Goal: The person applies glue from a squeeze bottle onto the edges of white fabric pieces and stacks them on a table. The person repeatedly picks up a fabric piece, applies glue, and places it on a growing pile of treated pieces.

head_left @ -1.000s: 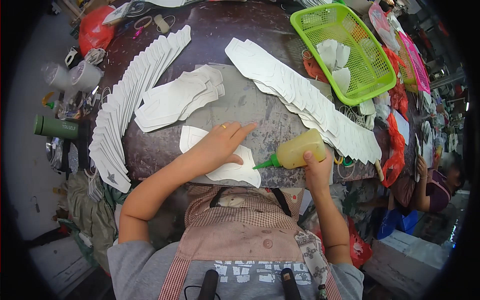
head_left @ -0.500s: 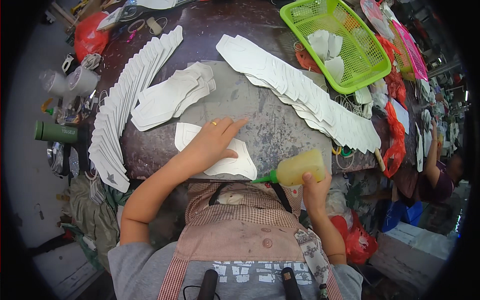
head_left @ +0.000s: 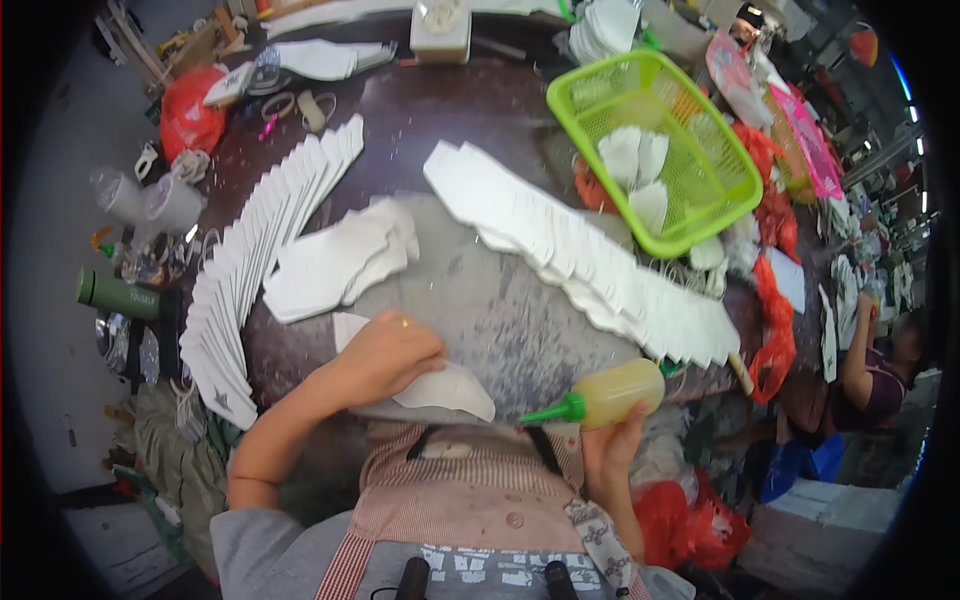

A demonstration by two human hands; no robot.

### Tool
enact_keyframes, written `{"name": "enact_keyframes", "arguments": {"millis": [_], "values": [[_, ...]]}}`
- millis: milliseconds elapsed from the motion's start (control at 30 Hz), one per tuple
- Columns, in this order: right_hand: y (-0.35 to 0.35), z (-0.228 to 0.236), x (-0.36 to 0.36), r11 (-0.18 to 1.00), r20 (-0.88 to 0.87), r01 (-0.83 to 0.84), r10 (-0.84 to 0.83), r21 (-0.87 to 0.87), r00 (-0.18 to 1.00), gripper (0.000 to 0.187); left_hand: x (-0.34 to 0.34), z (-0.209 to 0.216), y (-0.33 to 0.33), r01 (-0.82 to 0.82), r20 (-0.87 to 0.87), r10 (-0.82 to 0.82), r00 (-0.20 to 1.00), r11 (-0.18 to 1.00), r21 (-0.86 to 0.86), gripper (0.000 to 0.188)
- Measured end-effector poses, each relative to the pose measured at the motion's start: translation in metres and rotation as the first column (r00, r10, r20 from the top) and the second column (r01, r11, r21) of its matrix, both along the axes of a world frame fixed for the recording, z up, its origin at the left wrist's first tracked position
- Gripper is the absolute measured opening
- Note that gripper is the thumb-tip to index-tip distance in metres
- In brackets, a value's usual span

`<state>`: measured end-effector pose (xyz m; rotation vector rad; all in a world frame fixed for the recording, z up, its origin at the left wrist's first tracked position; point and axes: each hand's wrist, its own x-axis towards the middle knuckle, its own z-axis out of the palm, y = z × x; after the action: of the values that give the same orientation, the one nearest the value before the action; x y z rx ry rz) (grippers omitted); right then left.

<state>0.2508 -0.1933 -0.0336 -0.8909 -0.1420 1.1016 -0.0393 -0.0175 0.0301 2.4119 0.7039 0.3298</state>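
A white shaped cut piece [head_left: 450, 392] lies at the near edge of the worktable, partly covered by my left hand [head_left: 390, 352]. The fingers of that hand are bent and closed over the piece, gripping it. In my right hand [head_left: 612, 445] is a squeeze bottle [head_left: 622, 392] of yellowish liquid, tipped on its side. Its green nozzle points left toward the piece, a little apart from it. Beyond my left hand sits a small stack of white pieces [head_left: 340, 258]. A fanned row of white pieces [head_left: 245, 270] curves along the left, and another overlapping row [head_left: 580, 255] slants across the right.
A green plastic basket [head_left: 655, 240] holding a few white pieces stands at the far right. Red plastic bags [head_left: 775, 320] hang at the table's right side. A green flask [head_left: 118, 293] and plastic cups [head_left: 172, 203] are at the left. Another person [head_left: 880, 350] sits farther right.
My view has tilted, showing more of the table's far side. My left hand has gone from spread fingers to curled ones on the piece. The bottle stays in my right hand.
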Motion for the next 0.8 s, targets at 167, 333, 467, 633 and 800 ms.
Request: {"name": "enact_keyframes", "arguments": {"millis": [167,333,467,633,800], "values": [[0.042,-0.021,0.030,0.958,-0.010,0.230,-0.232,0.169,0.973,0.065,0.043,0.086,0.124,-0.253,0.274,0.265,0.925,0.964,-0.082,0.021],[0.042,-0.024,0.021,0.934,0.044,0.313,-0.325,0.174,0.945,0.067,0.111,0.003,0.312,-0.449,0.335,0.441,0.832,0.892,-0.059,0.023],[0.047,-0.026,0.024,0.942,0.020,0.278,-0.287,0.189,0.958,0.068,0.107,-0.086,0.389,-0.457,0.157,0.463,0.872,0.886,-0.073,0.034],[0.045,-0.021,0.022,0.926,0.075,0.345,-0.359,0.152,0.930,0.069,0.079,-0.016,0.313,-0.355,0.347,0.289,0.892,0.924,0.144,0.046],[0.046,-0.019,0.024,0.937,0.022,0.312,-0.319,0.157,0.947,0.066,-0.044,0.018,0.138,-0.550,0.084,0.549,0.832,0.835,-0.010,0.041]]}}
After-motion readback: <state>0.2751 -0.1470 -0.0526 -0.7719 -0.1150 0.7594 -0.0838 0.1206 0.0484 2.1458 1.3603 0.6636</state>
